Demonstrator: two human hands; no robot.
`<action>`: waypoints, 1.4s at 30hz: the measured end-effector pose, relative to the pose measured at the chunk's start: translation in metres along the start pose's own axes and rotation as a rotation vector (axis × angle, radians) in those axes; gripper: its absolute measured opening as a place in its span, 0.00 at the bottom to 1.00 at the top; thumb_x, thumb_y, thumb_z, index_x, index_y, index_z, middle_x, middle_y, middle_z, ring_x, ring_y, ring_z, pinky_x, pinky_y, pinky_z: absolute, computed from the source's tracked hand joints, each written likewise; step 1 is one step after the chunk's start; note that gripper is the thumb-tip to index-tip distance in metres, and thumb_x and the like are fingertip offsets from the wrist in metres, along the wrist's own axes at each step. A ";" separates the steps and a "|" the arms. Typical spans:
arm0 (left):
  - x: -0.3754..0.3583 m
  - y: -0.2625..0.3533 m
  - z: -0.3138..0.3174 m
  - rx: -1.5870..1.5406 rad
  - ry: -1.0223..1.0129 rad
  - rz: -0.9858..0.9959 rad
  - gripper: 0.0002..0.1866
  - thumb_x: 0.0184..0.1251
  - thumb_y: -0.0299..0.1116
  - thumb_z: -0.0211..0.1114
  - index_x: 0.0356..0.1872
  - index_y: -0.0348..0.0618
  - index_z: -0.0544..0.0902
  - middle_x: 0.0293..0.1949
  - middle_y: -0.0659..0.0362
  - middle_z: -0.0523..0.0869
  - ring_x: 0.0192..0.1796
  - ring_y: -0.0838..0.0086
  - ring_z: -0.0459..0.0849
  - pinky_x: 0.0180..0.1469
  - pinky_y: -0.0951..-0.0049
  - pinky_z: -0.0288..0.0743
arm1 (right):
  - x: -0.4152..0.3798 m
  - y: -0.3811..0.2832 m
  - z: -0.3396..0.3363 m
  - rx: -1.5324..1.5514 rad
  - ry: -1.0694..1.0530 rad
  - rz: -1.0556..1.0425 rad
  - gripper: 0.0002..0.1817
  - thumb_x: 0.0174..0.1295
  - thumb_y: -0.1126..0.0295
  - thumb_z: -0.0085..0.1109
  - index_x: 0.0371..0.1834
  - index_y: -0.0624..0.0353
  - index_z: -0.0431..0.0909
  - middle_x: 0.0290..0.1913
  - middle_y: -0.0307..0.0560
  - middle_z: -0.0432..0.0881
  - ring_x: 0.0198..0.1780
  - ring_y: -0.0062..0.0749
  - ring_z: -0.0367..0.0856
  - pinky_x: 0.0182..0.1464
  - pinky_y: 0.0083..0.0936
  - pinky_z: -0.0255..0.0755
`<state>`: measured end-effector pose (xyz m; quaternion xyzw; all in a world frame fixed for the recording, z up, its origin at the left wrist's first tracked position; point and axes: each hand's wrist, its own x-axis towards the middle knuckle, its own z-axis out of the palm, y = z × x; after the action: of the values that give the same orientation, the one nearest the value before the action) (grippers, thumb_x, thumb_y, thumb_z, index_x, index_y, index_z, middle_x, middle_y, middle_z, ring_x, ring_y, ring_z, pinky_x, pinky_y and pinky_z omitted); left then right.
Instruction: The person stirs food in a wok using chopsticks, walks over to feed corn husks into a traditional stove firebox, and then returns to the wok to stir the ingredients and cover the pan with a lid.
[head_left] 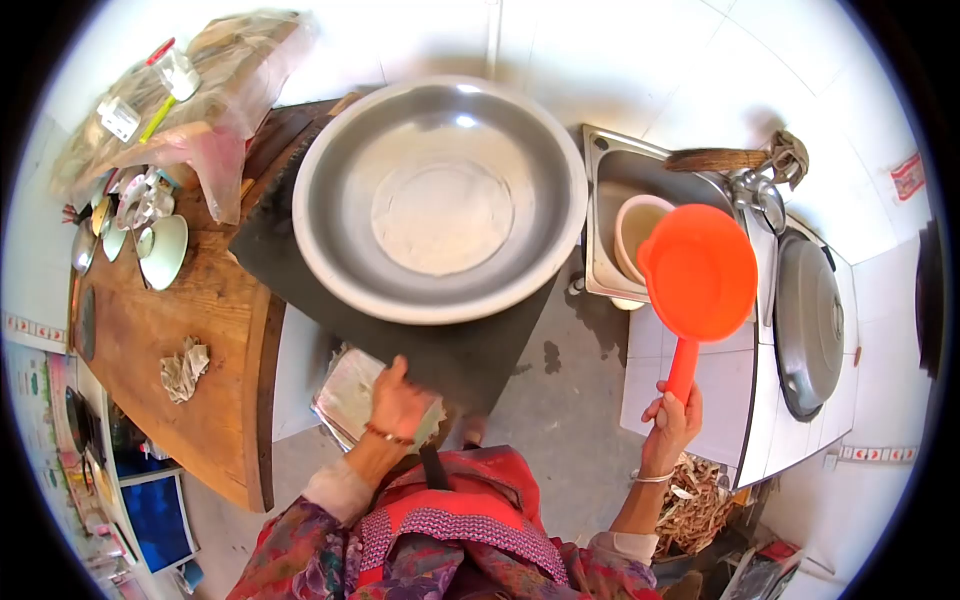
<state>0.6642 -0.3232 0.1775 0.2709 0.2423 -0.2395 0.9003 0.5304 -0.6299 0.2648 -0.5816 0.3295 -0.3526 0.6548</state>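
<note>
My right hand (672, 428) is wrapped round the handle of an orange plastic water dipper (705, 270). The dipper's bowl is held over the near right edge of the metal sink (605, 235), in front of a pale round tub (632, 235) in it. My left hand (402, 400) is open and holds nothing, its thumb up and its fingers slightly blurred, near the front edge of a dark board (400, 335). On that board rests a large, wide metal basin (445, 215) with no contents that I can make out.
A wooden worktop (200, 370) at left bears a crumpled cloth (185, 370), bowls (163, 252) and plastic-covered items. To the right are a lidded grey pot (808, 320), metal ladles (765, 200) and a brush (715, 160). Dry wood chips (693, 505) lie low at right.
</note>
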 end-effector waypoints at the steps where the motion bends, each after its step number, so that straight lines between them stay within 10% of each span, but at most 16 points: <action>1: -0.016 0.011 -0.001 0.064 0.015 0.106 0.16 0.61 0.37 0.58 0.48 0.41 0.72 0.50 0.54 0.75 0.55 0.62 0.71 0.57 0.55 0.65 | 0.006 -0.002 0.008 0.004 -0.008 0.000 0.20 0.54 0.70 0.54 0.50 0.69 0.67 0.32 0.49 0.76 0.17 0.20 0.67 0.18 0.16 0.63; 11: -0.110 0.064 -0.113 0.271 0.319 0.459 0.20 0.60 0.34 0.56 0.52 0.36 0.72 0.51 0.57 0.76 0.54 0.69 0.73 0.58 0.70 0.65 | 0.066 -0.011 0.116 -0.268 -0.323 -0.112 0.22 0.53 0.72 0.54 0.54 0.64 0.68 0.38 0.48 0.77 0.23 0.21 0.71 0.25 0.18 0.66; 16: -0.150 0.061 -0.120 0.240 0.443 0.463 0.21 0.61 0.35 0.53 0.53 0.36 0.70 0.51 0.55 0.76 0.52 0.67 0.75 0.56 0.68 0.68 | 0.098 0.017 0.183 -0.572 -0.470 -0.794 0.24 0.50 0.70 0.54 0.53 0.59 0.69 0.37 0.55 0.76 0.30 0.43 0.75 0.37 0.35 0.69; 19: -0.161 0.058 -0.125 0.198 0.465 0.449 0.20 0.61 0.35 0.52 0.53 0.35 0.70 0.51 0.54 0.76 0.52 0.66 0.75 0.55 0.67 0.69 | 0.096 0.018 0.215 -0.887 -0.496 -0.814 0.23 0.50 0.68 0.53 0.52 0.56 0.70 0.34 0.54 0.75 0.31 0.47 0.76 0.36 0.37 0.70; 33: -0.164 0.061 -0.130 0.106 0.379 0.422 0.21 0.60 0.36 0.56 0.54 0.38 0.70 0.51 0.55 0.76 0.53 0.64 0.74 0.56 0.64 0.69 | 0.106 0.023 0.229 -0.746 -0.530 -0.582 0.24 0.47 0.67 0.56 0.51 0.60 0.72 0.41 0.56 0.78 0.40 0.48 0.77 0.42 0.35 0.70; 42: -0.130 0.070 -0.105 0.199 0.246 0.343 0.29 0.52 0.33 0.67 0.56 0.41 0.68 0.53 0.58 0.75 0.56 0.66 0.72 0.60 0.64 0.66 | 0.109 -0.005 0.204 -0.241 -0.441 -0.056 0.23 0.50 0.70 0.56 0.51 0.67 0.71 0.31 0.45 0.77 0.19 0.18 0.69 0.19 0.13 0.62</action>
<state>0.5718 -0.1692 0.2000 0.4228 0.2759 -0.0710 0.8603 0.7597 -0.6146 0.2891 -0.7274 0.2021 -0.1934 0.6266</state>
